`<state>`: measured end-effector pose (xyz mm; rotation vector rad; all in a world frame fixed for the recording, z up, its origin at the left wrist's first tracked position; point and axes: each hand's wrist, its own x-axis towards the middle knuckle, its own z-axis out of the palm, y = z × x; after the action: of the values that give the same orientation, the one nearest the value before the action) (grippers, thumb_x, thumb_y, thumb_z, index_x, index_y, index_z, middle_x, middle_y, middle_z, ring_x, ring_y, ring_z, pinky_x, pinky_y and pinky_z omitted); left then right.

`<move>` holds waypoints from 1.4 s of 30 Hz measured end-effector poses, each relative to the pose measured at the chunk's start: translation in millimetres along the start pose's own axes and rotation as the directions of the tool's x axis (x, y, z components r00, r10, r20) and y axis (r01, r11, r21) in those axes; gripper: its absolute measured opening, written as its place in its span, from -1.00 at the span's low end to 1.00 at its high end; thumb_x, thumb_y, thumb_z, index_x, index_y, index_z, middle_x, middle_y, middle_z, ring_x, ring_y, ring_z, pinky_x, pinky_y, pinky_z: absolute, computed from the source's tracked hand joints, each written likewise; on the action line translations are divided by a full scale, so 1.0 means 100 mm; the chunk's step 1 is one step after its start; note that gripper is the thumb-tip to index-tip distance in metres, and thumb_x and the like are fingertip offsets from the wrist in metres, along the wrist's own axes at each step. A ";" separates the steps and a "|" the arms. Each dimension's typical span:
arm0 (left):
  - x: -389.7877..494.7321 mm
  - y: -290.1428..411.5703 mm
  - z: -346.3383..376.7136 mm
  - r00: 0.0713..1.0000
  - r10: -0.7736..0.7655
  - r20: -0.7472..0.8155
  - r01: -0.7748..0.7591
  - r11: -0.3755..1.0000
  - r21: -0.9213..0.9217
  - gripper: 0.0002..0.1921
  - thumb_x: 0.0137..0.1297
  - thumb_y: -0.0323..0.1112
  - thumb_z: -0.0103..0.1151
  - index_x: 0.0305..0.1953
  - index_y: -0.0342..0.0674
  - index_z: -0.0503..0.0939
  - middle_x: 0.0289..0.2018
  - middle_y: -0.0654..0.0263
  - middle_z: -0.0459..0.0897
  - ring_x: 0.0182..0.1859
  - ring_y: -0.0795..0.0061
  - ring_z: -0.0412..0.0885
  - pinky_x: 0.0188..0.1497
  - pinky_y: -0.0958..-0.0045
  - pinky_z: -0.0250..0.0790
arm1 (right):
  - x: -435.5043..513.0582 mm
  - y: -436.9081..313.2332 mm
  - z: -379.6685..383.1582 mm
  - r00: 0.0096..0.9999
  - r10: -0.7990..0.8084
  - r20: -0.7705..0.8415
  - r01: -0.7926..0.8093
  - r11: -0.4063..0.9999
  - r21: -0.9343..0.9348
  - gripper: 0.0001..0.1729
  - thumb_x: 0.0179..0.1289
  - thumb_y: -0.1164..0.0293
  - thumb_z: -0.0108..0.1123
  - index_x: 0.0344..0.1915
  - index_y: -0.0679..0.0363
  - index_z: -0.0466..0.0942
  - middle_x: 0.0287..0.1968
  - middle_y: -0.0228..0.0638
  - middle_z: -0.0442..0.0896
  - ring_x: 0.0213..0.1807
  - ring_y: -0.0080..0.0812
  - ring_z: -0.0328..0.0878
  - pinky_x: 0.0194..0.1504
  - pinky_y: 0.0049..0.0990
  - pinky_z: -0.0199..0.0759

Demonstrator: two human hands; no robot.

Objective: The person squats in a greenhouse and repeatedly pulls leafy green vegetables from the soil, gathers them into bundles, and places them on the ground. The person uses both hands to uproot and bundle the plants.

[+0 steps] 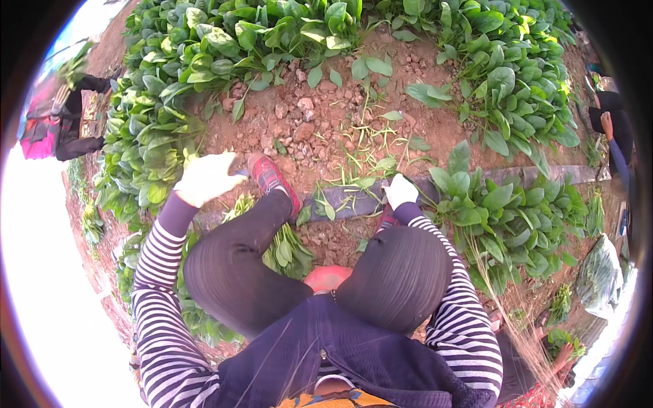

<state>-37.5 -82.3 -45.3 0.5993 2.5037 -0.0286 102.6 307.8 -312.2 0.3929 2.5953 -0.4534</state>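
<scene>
My left hand (208, 178), in a white glove bleached by glare, is beside the leafy green plants (153, 137), which look like spinach. Its thumb and fingers are apart, with nothing plain between them. Close to its fingertips is my red patterned shoe (270, 181). My right hand (401, 190), also gloved, has curled fingers above a dark strip (428, 186) on the soil. A small greyish thing shows at its fingertips, too unclear to name. Cut leaves and stems (367, 153) lie scattered before me. A bunch of picked greens (285, 250) rests beneath my bent left leg.
Dense plants (510, 97) curve around the reddish, cloddy soil (296, 127). More grow by my right knee (490, 204). One person (76, 117) holds greens at the far left; another person (614, 122) is at the right edge. A clear plastic bag (601, 278) lies lower right.
</scene>
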 end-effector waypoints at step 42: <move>5.06 1.03 -0.04 0.956 0.239 -0.168 -0.027 0.645 0.764 -0.66 0.35 -0.33 -0.12 0.10 -0.10 0.53 -0.05 0.11 0.65 0.19 0.22 0.48 0.48 0.08 -0.12 | 2.55 -0.67 -1.09 0.991 -0.021 -0.132 0.065 0.939 0.337 -0.57 0.44 0.12 -0.14 -0.01 0.25 0.42 -0.26 0.07 0.66 -0.16 0.06 0.62 -0.12 -0.08 0.46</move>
<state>-372.4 219.2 -297.7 1.1863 2.6136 -1.0649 -180.5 338.0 -331.9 0.4947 2.6513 -0.9289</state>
